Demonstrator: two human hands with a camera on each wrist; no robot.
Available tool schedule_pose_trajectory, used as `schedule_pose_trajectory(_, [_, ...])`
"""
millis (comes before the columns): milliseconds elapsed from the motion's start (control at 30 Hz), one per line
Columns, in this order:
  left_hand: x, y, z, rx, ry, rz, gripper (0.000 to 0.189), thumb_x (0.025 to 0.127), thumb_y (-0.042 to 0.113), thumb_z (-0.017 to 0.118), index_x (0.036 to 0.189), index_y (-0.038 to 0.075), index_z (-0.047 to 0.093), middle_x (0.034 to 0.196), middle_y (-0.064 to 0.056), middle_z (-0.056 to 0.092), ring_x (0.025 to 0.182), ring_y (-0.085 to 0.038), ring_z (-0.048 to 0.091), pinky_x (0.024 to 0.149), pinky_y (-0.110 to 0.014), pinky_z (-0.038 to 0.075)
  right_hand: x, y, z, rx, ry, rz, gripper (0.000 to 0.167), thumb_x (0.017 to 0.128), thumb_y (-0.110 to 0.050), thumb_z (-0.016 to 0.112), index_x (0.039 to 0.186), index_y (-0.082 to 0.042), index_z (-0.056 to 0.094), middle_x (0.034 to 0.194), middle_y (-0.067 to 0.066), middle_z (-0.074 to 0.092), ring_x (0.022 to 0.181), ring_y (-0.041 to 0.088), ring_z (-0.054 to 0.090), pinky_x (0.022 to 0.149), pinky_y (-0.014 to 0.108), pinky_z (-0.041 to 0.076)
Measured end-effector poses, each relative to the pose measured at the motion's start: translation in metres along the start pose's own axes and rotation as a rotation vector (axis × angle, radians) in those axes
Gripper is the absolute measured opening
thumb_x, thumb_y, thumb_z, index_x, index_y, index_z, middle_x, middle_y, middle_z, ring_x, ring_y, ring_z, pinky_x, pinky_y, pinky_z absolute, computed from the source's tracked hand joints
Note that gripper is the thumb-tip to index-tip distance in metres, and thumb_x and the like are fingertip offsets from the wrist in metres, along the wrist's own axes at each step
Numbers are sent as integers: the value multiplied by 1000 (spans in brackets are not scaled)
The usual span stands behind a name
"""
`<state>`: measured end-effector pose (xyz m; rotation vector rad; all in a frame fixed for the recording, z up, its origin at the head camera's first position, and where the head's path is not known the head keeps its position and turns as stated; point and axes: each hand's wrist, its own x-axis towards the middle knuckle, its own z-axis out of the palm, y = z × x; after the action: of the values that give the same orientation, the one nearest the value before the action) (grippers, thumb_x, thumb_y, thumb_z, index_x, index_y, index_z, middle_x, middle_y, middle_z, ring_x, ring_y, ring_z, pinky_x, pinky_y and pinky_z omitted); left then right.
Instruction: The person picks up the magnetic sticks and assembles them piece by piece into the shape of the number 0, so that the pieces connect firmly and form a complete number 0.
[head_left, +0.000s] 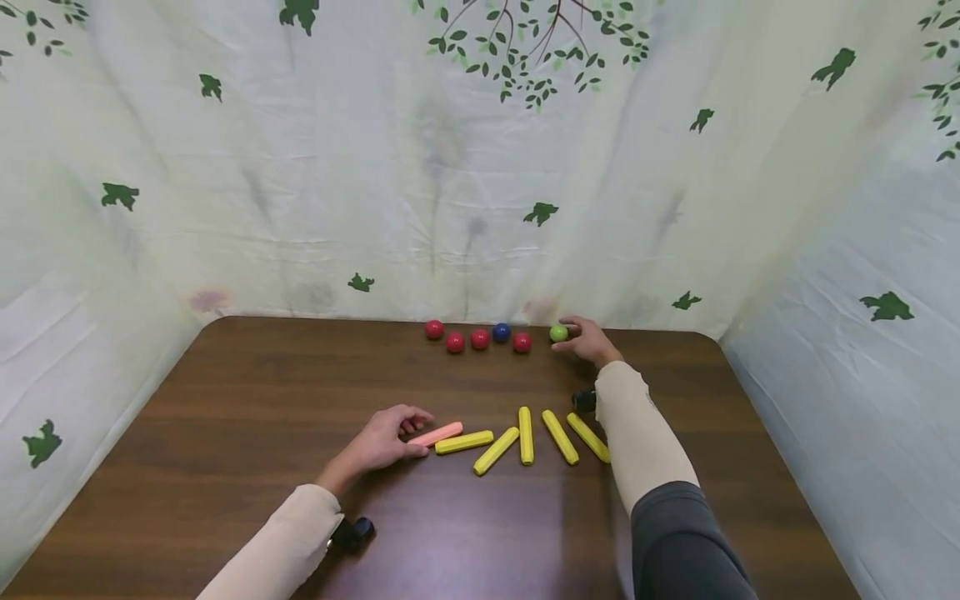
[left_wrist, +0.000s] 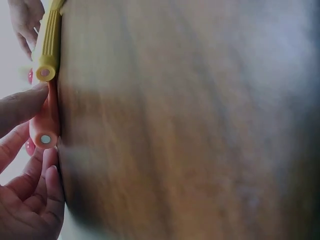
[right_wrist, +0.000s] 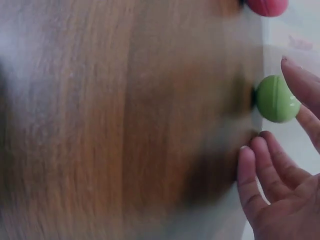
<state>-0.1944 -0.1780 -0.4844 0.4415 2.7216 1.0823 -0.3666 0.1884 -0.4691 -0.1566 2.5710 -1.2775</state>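
Observation:
In the head view my left hand (head_left: 385, 439) is at the near end of a pink stick (head_left: 442, 434), thumb on one side and fingers on the other. The left wrist view shows the thumb against the pink stick (left_wrist: 45, 125), which meets the end of a yellow stick (left_wrist: 50, 45). Around a green ball (head_left: 558, 333) at the table's far edge is my right hand (head_left: 588, 342). In the right wrist view its thumb extends past the ball (right_wrist: 275, 100), an index finger is partly behind it, and the other fingertips reach the tabletop.
Several yellow sticks (head_left: 526, 436) fan out across the brown table (head_left: 285, 400). Left of the green ball are several red balls (head_left: 479, 339) and one blue ball (head_left: 501, 332). A leaf-patterned curtain (head_left: 465, 208) hangs behind the table.

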Motion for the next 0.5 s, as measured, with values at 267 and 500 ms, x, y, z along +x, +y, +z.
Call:
schedule_pose_trajectory(267, [-1, 0, -1, -20, -3, -9, 33, 76, 11, 82, 106, 7, 69, 90, 1, 60, 82, -14, 53, 73, -29, 45, 5, -1, 5, 31, 43, 11, 59, 89, -11, 70, 140, -1, 44, 135, 28, 48, 118, 37, 48, 101, 48, 38])
schedule_pose_trajectory(500, [-1, 0, -3, 3, 2, -12, 19, 77, 9, 80, 94, 9, 73, 80, 3, 58, 74, -12, 50, 65, -27, 43, 9, -2, 7, 12, 95, 4, 51, 87, -10, 70, 133, 3, 52, 128, 29, 54, 115, 38, 53, 95, 46, 43])
